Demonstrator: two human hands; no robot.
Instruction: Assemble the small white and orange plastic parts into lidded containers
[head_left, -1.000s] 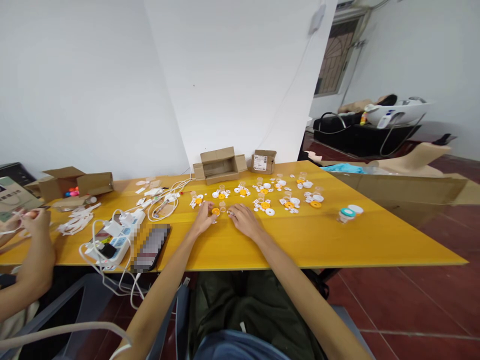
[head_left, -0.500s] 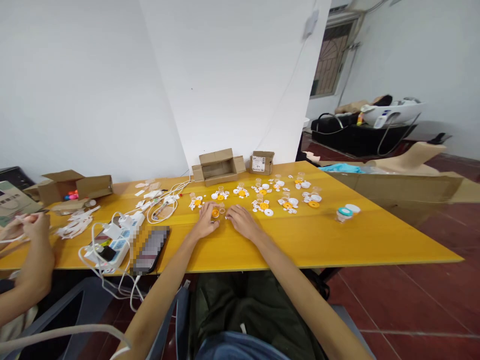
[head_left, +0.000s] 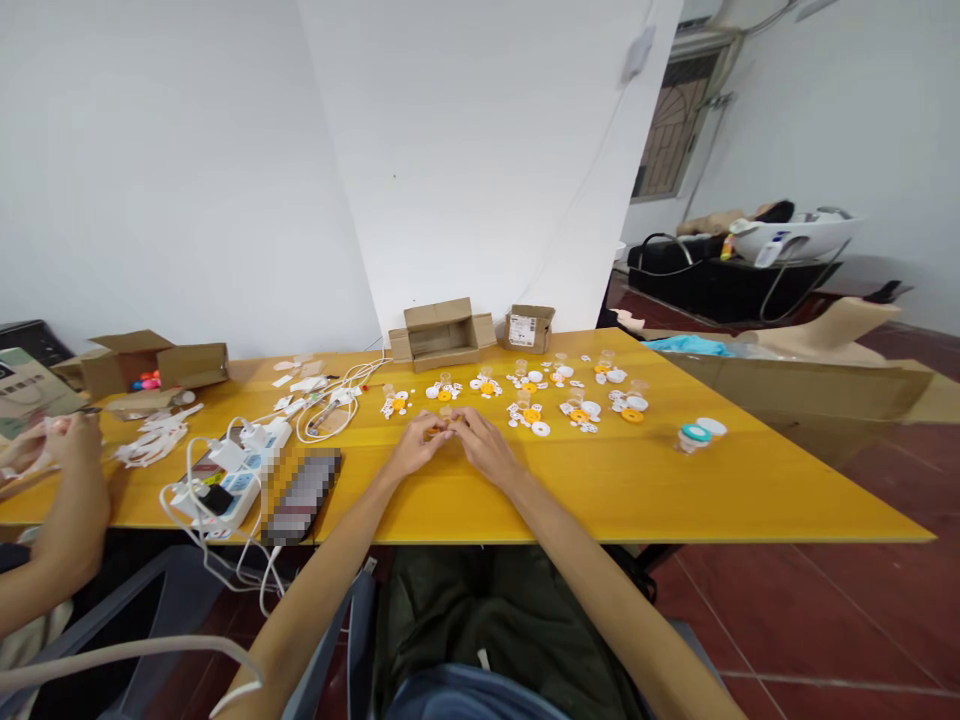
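Observation:
Over the middle of the yellow table [head_left: 630, 490], my left hand [head_left: 416, 446] is closed around a small orange round plastic part [head_left: 432, 432], which my fingers partly cover. My right hand [head_left: 481, 443] meets it, fingertips pressed together against the left fingertips. Whatever the right fingers pinch is too small and hidden to make out. Just beyond my hands stands a small clear plastic cup [head_left: 446, 411]. Little groups of parts lie farther back, each with an orange disc [head_left: 532, 415], white pieces [head_left: 539, 429] and a clear cup [head_left: 523, 398].
A clear jar with a teal lid [head_left: 694, 434] stands at the right. Behind are an open cardboard box [head_left: 441, 338] and a smaller box [head_left: 529, 330]. To my left lie a phone [head_left: 304, 497], a power strip [head_left: 247, 470] and cables. Another person's hand [head_left: 73, 440] is at the far left.
My hands have come together, the right fingertips moving left to touch the left ones. The orange part is more covered now. The camera view has shifted slightly.

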